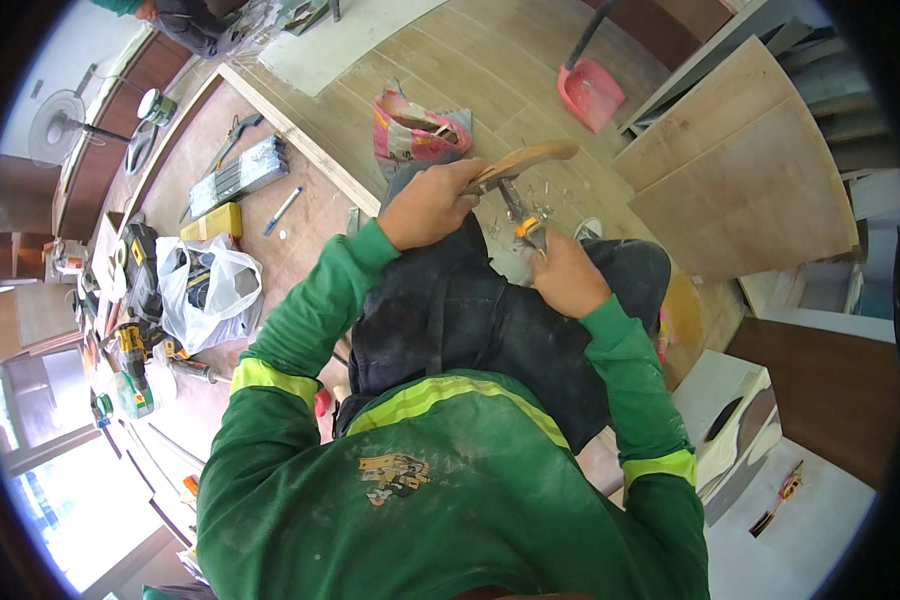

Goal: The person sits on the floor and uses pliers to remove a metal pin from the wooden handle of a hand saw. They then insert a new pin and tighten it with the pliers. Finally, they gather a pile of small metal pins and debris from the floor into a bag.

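Gripping the near end of a curved, tan wooden piece (542, 154), the left hand (430, 205) had its fingers closed around it, above the dark trousers (440, 300) and out past the lap. The right hand (568, 272) was curled around the grip of a grey metal hand tool with orange on its handle (526, 226); the tool's metal end rose to the lower edge of the wood and appeared to meet it, though the exact contact was too small to tell.

The wood's far end stuck out unsupported, so a hard push or twist from the tool could have swung it round or levered it out of the one-handed hold. A slip of the metal along the edge might have carried it into the left fingers, which lay close by and looked bare, or down toward a leg. Pressing too hard at one spot could have split or gouged the wood. Had it dropped, it could have landed among the pale scraps (548, 190) on the wood-look floor (490, 60) or near the pink-and-white plastic bag (394, 140).
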{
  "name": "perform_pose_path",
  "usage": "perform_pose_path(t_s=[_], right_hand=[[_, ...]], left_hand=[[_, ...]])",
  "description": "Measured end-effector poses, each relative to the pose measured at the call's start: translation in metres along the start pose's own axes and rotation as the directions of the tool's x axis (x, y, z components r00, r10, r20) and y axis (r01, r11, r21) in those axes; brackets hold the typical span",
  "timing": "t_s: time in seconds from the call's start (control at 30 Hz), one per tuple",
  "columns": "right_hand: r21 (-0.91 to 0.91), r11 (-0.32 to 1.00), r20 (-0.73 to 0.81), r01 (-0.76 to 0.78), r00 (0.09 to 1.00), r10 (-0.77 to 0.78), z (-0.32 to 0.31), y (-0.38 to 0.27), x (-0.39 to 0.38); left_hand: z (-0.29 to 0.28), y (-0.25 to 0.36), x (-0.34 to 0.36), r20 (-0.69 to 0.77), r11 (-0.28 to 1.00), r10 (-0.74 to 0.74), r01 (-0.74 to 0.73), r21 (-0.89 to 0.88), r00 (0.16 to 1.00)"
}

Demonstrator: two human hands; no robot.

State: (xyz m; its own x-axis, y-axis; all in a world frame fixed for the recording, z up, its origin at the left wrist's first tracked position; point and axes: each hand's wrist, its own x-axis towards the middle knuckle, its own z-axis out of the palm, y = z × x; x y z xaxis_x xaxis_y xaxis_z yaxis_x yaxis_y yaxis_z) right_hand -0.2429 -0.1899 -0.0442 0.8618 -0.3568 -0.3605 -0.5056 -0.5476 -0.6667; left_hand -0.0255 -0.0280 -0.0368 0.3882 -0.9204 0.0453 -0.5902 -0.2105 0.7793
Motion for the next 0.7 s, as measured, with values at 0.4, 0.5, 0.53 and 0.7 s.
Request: perform_pose_path(t_s=[0.4, 0.5, 0.53, 0.7], right_hand=[[0.130, 0.991, 0.033, 0.019, 0.999, -0.023, 0.016, 0.003, -0.002], [0.539, 0.837, 0.278, -0.092, 0.958, -0.074, 0.010, -0.017, 0.001], [0.591, 0.796, 0.310, -0.130, 0.948, -0.076, 0.004, -0.033, 0.000], [0.798, 0.538, 0.480, -0.272, 0.826, -0.295, -0.003, -0.053, 0.014]], left_hand=[[-0.025, 0.008, -0.007, -0.191, 0.992, -0.103, 0.114, 0.047, 0.976], [-0.042, 0.012, -0.021, -0.180, 0.987, -0.160, 0.162, -0.002, 0.971], [-0.044, 0.010, -0.026, -0.195, 0.990, -0.142, 0.142, -0.017, 0.970], [-0.056, 0.012, -0.046, -0.235, 0.993, -0.098, 0.082, -0.079, 0.967]])
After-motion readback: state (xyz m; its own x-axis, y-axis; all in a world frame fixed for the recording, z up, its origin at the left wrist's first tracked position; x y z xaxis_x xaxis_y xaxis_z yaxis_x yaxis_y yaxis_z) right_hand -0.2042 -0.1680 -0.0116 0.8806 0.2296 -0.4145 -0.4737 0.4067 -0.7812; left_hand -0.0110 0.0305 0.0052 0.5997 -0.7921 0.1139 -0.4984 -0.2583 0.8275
